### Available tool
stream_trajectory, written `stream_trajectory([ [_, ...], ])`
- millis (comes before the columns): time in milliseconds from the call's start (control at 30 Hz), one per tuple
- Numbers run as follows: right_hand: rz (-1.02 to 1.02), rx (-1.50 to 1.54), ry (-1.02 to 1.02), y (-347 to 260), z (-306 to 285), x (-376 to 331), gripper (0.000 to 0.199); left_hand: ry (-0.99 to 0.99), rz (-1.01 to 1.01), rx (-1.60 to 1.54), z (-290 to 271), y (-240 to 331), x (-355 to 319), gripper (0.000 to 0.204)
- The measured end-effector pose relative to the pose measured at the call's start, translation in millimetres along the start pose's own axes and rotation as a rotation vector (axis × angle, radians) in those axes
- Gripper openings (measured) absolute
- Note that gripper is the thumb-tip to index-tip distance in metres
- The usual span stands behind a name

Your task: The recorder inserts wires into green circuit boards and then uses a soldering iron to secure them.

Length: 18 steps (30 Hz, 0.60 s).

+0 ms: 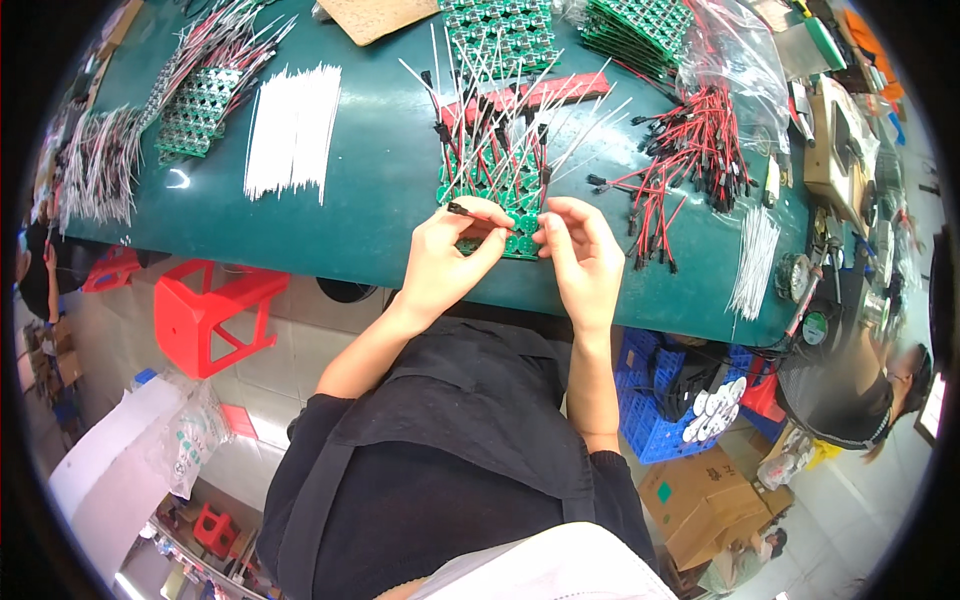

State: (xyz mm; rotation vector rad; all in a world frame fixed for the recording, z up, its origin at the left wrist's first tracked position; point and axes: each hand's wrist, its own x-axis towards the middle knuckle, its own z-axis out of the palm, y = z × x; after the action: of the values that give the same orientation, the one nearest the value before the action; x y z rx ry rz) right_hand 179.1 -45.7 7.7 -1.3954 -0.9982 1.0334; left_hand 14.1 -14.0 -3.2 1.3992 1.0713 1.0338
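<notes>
A green circuit board panel (524,220) lies at the table's near edge in front of me, with red-and-black cables and thin white strips standing up from its far part. My left hand (455,255) is closed in a pinch at the panel's near left, holding a cable with a black connector (458,208) that pokes out past the fingers. My right hand (582,255) pinches over the panel's near right side, its fingertips close to the left hand's. Whatever sits between the right fingertips is too small to make out.
Loose red-and-black cables (705,145) lie to the right, near a small bundle of white strips (755,255). A larger white strip bundle (292,130) lies left. Stacked green boards (635,35) stand at the back. Below are a red stool (190,325) and blue crate (650,430).
</notes>
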Motion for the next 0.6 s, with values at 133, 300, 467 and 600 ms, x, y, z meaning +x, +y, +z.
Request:
stream_trajectory([
  [133, -0.079, -0.346, 0.174, -5.8, -22.8, 4.5, 0.013, -0.004, 0.06, 0.163, 1.4, 3.2, 0.7, 0.011],
  [300, -0.204, -1.108, 0.424, -2.0, -108.9, 1.7, 0.021, 0.024, 0.092, 0.181, 3.1, -1.8, 1.4, 0.011],
  [467, 0.083, -1.016, 0.315, 0.3, -125.7, -15.2, 0.013, 0.038, 0.129, 0.199, 2.8, -3.8, 1.5, 0.01],
  [600, -0.009, -1.045, 0.342, 9.9, -128.6, -19.4, 0.014, 0.057, 0.116, 0.197, 3.1, -2.8, 0.1, 0.011],
])
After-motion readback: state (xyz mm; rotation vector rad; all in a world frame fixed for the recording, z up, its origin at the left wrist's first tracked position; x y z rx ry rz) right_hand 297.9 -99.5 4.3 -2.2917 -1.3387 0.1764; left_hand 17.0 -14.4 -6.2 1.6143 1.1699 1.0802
